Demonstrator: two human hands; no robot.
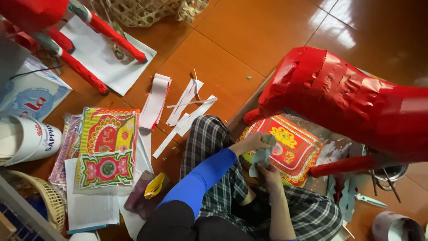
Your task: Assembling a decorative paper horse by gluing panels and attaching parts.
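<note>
I sit on the floor in plaid trousers. My left hand (253, 143), its arm in a blue sleeve, and my right hand (269, 175) both grip a small pale grey-green paper piece (261, 156) above my knee. Right behind it lies a red and yellow patterned paper sheet (296, 151) on a board. A large glossy red paper animal figure (352, 100) stands over that sheet, just right of my hands.
A stack of patterned sheets (107, 149) lies at left, with white paper strips (187, 109) beyond my knee. Another red figure's legs (89, 49) stand on white paper at top left. Scissors (371, 201), a white tub (26, 139) and a woven basket (47, 198) lie around.
</note>
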